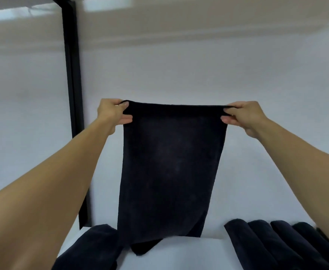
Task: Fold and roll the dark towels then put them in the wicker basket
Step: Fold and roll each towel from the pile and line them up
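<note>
Forearms [33, 191] raised: left hand [113, 112], right hand [244, 115] fingers pinch hanging towel [171, 162]; rolled towels [276, 244] right.

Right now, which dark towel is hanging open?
The middle towel, its top corners pinched by left hand and right hand; the rolled towels lie below.

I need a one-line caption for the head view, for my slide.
Left hand and right hand pinch the top corners of a dark towel hanging down to a white table.

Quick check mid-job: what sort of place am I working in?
Likely a plain indoor work booth rather than a home: blank white wall, black frame post, white table and a row of rolled dark towels.
</note>
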